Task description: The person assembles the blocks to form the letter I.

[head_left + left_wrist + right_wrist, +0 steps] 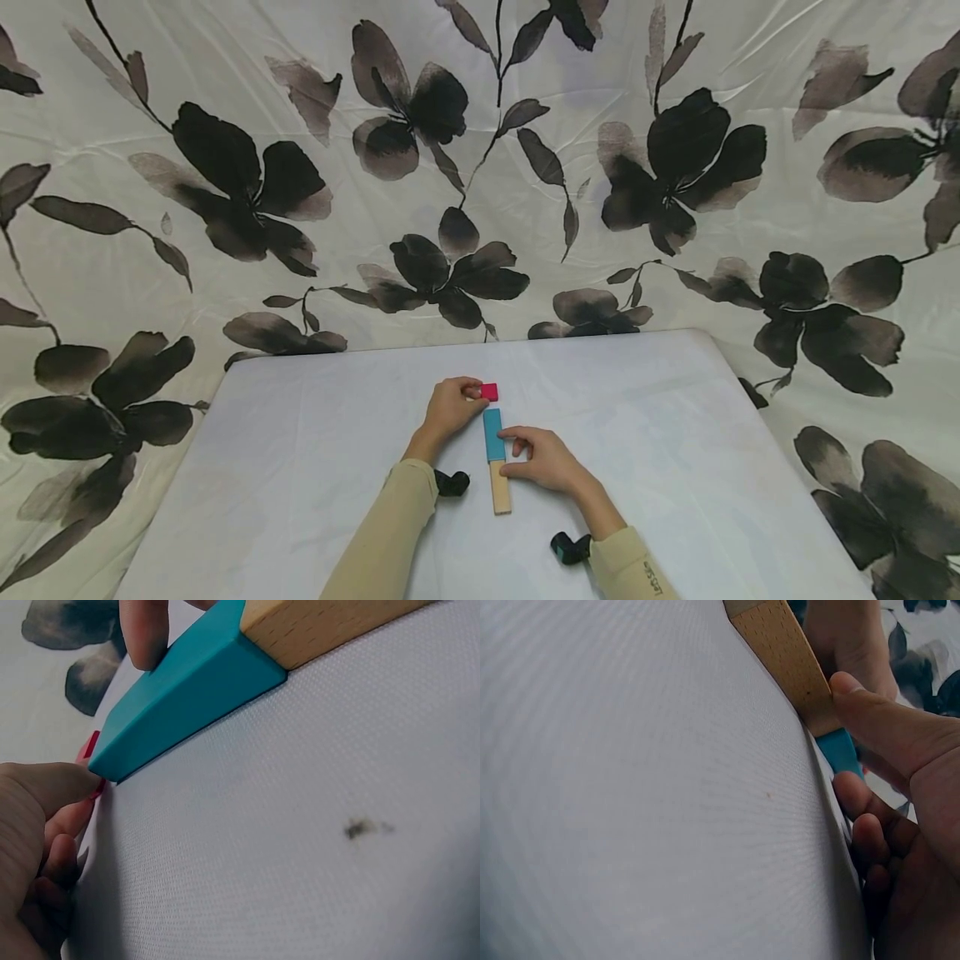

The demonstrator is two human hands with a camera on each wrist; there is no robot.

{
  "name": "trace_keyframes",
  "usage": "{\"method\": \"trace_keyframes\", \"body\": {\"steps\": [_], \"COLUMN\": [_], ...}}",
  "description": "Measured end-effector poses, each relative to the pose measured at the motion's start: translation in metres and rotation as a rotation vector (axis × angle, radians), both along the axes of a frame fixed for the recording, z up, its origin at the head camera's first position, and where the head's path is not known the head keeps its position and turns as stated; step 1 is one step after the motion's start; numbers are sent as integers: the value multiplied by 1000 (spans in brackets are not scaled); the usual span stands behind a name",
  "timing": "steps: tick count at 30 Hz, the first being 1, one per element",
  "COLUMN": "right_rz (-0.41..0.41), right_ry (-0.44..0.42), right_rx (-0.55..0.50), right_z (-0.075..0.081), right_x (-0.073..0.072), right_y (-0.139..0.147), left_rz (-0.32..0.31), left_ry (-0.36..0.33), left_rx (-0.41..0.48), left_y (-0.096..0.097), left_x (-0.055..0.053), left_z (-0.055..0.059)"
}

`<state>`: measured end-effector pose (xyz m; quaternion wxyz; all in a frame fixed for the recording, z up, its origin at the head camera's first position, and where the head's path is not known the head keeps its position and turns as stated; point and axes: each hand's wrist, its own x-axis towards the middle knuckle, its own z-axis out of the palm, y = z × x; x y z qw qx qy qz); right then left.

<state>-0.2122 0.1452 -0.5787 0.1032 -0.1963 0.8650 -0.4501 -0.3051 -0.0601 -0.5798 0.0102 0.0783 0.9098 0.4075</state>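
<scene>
In the head view, my left hand (452, 408) pinches a small red block (490, 392) between thumb and fingers, just beyond the far end of a blue block (494, 434). A plain wooden block (500, 487) continues the line toward me, its end against the blue one. My right hand (551, 458) lies along the right side, index fingertip at the blue block and thumb at the wooden one. The left wrist view shows the red block (91, 742) mostly hidden behind the left thumb and blue block. Below the right thumb (862, 701), the other right fingers are bent in the right wrist view.
The blocks lie on a white-covered table (300, 467). Behind it hangs a pale cloth (525, 217) with dark flower prints. A black wrist camera (452, 483) sits at the left cuff, another black camera (570, 548) at the right cuff.
</scene>
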Motion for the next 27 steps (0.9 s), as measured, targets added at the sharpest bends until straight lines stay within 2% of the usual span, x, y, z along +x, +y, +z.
{"method": "trace_keyframes", "body": {"steps": [27], "right_rz": [4], "right_ry": [15], "right_rx": [-13], "right_z": [1], "right_x": [0], "right_y": [-1], "left_rz": [8], "left_ry": [6], "left_rx": [-1], "left_y": [0], "left_x": [1], "left_z": [-2]}}
